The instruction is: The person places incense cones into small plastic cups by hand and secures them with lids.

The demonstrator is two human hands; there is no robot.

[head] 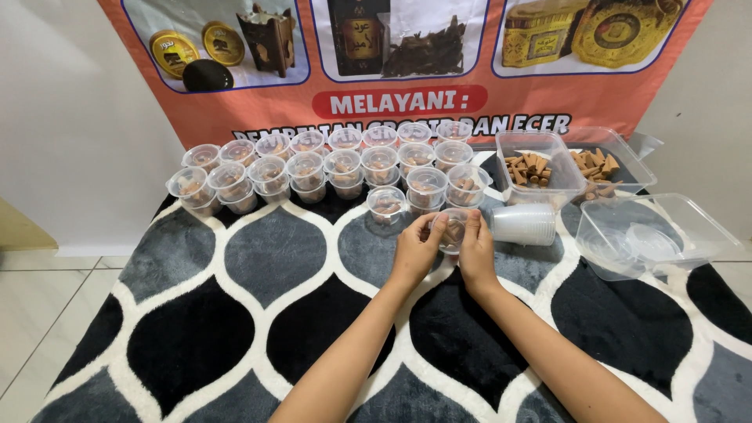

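we look down at our two bare hands meeting over a black, grey and white patterned plush rug [235, 313]. our left hand [415, 251] and right hand [475, 252] both grip one small clear plastic cup holding brown cone-shaped pieces [453, 229], fingers curled around its rim from either side. the cup sits just above the rug, near its middle, in front of a cluster of filled, lidded clear cups [329, 166] ranged in rows toward the wall. just right of our right hand lies a stack of empty clear cups on its side [523, 224]. behind it stand two clear rectangular tubs of loose brown cones [540, 168]. a large clear rectangular container of round lids [654, 235] rests farther right. an orange printed banner [407, 63] hangs on the wall behind.
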